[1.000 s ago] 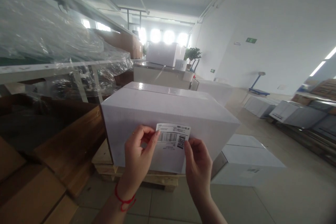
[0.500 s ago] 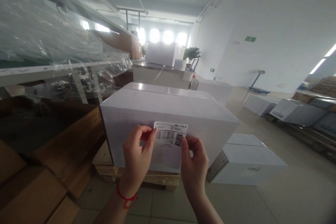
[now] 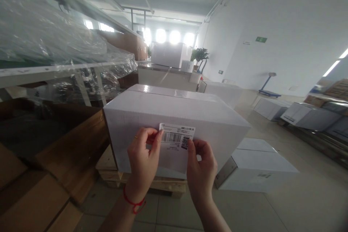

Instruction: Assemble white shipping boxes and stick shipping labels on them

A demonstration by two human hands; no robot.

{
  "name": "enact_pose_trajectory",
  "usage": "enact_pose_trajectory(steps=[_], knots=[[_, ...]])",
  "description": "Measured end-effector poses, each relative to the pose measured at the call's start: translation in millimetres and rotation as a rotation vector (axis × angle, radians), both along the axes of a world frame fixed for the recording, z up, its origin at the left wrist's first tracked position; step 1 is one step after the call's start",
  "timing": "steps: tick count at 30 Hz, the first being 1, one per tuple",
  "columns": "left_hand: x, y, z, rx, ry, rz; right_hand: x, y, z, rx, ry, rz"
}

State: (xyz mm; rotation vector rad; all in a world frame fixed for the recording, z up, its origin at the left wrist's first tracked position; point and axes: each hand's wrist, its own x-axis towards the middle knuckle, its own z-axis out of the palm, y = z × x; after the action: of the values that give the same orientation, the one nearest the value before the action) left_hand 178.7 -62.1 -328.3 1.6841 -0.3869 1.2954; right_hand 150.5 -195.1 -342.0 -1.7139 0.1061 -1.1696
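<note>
A white shipping label (image 3: 171,137) with a barcode and a square code is held up against the front face of a large white carton (image 3: 217,134). My left hand (image 3: 144,152) pinches the label's left edge between thumb and forefinger. On its right edge, my right hand (image 3: 201,163) has the same kind of pinch. Whether the label's back touches the carton I cannot tell. The carton rests on a wooden pallet (image 3: 165,185), and clear tape runs along its top seam. A red cord bracelet (image 3: 134,203) circles my left wrist.
Another white carton (image 3: 261,166) stands on the floor to the right. Brown cardboard boxes (image 3: 40,195) lie at the lower left, below a bench (image 3: 54,70) heaped with clear plastic film (image 3: 62,40). A blue platform scale (image 3: 269,92) stands by the wall.
Both hands and the label have shifted very slightly upward against the carton. The grip of each hand looks the same.
</note>
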Motion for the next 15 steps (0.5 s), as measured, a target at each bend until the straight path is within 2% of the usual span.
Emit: enact_pose_trajectory(steps=[15], knots=[[3.5,-1.6,0.1,0.069,-0.111,0.094,1.0,3.0,3.5,-0.002,0.027,-0.073]])
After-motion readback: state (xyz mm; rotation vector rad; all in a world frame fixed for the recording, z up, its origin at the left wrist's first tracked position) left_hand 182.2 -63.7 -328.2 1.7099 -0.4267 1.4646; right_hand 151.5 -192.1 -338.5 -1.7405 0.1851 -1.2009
